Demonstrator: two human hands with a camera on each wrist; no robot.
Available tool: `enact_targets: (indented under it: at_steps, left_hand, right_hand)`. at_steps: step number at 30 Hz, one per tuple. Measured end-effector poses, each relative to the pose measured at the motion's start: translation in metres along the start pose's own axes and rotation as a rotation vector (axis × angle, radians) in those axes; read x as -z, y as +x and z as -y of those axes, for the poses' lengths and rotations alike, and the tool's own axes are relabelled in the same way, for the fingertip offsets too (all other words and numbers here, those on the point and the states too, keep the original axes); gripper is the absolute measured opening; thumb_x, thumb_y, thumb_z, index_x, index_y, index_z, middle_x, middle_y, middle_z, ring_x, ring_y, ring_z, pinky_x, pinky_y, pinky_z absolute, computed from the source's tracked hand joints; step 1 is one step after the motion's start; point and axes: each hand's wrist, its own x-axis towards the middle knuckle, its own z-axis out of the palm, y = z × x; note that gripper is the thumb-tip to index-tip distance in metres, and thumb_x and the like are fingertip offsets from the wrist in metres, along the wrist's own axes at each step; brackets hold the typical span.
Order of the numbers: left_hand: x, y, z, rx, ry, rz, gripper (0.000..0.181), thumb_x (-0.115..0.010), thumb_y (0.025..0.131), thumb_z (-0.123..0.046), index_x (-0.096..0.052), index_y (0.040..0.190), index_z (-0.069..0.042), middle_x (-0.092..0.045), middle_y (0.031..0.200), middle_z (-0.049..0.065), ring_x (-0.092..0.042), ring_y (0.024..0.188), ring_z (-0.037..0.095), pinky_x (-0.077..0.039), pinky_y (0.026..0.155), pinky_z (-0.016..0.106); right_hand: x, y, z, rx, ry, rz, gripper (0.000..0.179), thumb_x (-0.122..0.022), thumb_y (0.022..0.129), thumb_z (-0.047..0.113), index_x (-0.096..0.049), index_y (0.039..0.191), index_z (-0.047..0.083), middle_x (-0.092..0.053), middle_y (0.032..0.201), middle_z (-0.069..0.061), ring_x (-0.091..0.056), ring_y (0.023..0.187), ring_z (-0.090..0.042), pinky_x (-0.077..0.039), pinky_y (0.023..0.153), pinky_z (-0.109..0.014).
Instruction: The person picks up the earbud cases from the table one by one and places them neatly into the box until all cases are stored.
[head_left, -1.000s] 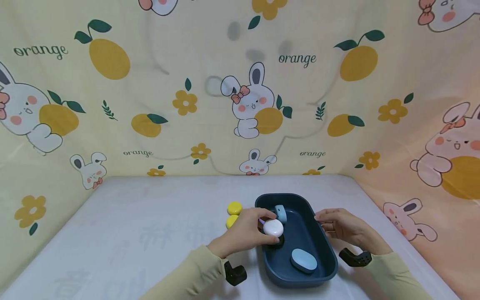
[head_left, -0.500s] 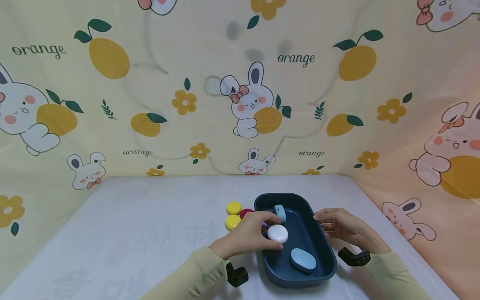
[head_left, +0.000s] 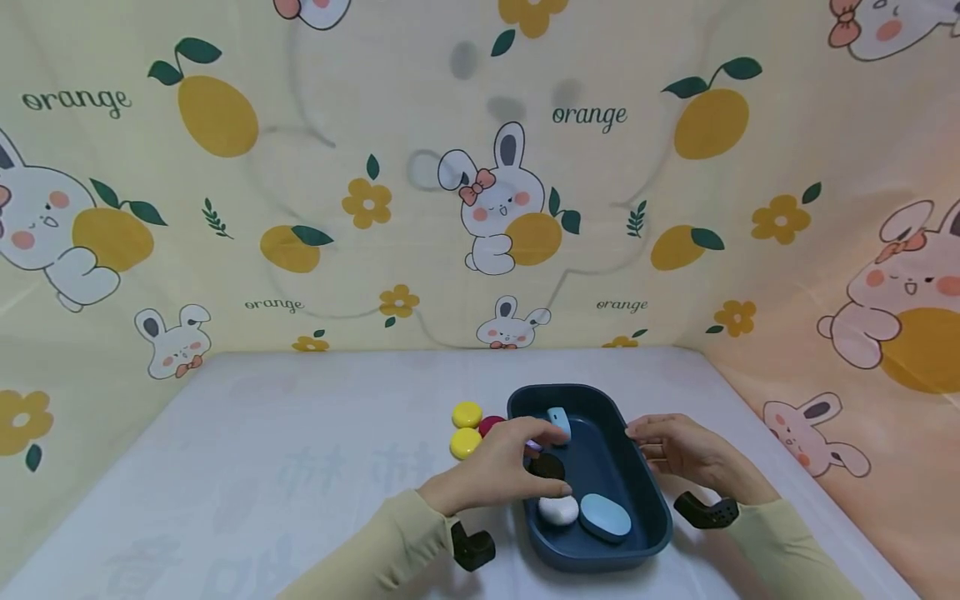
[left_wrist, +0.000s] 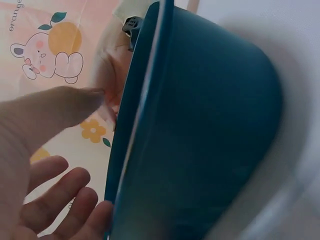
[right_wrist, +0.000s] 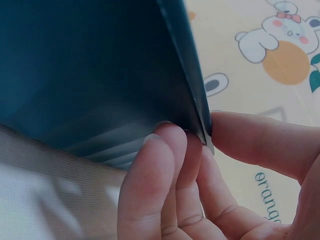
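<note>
A deep dark blue rectangular bin (head_left: 611, 467) with rounded corners stands on the table. Over its left rim my left hand (head_left: 495, 462) reaches with thumb and fingers spread apart, nothing between them. A glossy white round piece (head_left: 558, 510) lies in the near left of the bin, beside a light blue oval piece (head_left: 606, 517). Between the left thumb and fingers a dark round piece (head_left: 547, 467) shows lower down in the bin. A small light blue piece with a hole (head_left: 558, 421) is at the far left inside. My right hand (right_wrist: 195, 185) pinches the bin's right rim.
Left of the bin, two yellow discs (head_left: 466, 429) and a dark red disc (head_left: 491, 425) lie on the white tabletop (head_left: 300, 483), partly behind the left hand. A bunny-and-orange printed cloth (head_left: 420, 250) closes off the back and sides.
The white round piece has left the fingers of my left hand and now lies nearer in the bin, next to the oval piece. The left hand has spread. My right hand stays at the rim.
</note>
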Motion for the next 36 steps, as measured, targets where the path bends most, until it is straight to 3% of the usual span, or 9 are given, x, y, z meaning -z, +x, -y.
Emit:
enact_targets:
  at_steps: [7,14,20,36]
  left_hand:
    - [0.017,-0.006,0.004,0.057,-0.008,-0.156,0.034,-0.07,0.093,-0.024,-0.063,0.123,-0.01,-0.06,0.118,0.001,-0.058,0.102,0.016,-0.053,0.086,0.031]
    - [0.053,-0.025,0.03,0.146,0.013,-0.25,0.031,-0.067,0.095,-0.021,-0.064,0.123,-0.007,-0.061,0.121,0.004,-0.058,0.108,0.026,-0.053,0.086,0.034]
    - [0.072,-0.042,0.051,0.235,0.047,-0.269,0.031,-0.07,0.092,-0.016,-0.063,0.121,-0.005,-0.063,0.118,0.008,-0.058,0.107,0.031,-0.053,0.086,0.039]
    - [0.087,-0.07,0.081,0.328,0.053,-0.244,0.037,-0.074,0.088,-0.013,-0.063,0.121,-0.002,-0.063,0.12,0.012,-0.059,0.107,0.031,-0.052,0.087,0.041]
  right_hand:
    - [-0.001,-0.001,0.001,0.001,0.0,0.001,0.013,-0.065,0.095,0.019,-0.072,0.098,0.008,-0.068,0.091,-0.005,-0.062,0.081,-0.021,-0.052,0.074,-0.03]
    - [-0.002,-0.002,0.001,-0.003,-0.003,0.007,0.014,-0.064,0.095,0.019,-0.072,0.098,0.008,-0.068,0.092,-0.005,-0.063,0.082,-0.022,-0.053,0.074,-0.031]
    - [-0.001,-0.002,0.002,-0.003,0.0,-0.002,0.014,-0.066,0.094,0.021,-0.072,0.099,0.009,-0.069,0.093,-0.005,-0.064,0.083,-0.022,-0.053,0.076,-0.031]
    - [-0.003,-0.002,0.004,-0.016,0.01,0.019,0.013,-0.063,0.096,0.017,-0.071,0.097,0.008,-0.068,0.09,-0.005,-0.062,0.082,-0.022,-0.052,0.075,-0.032]
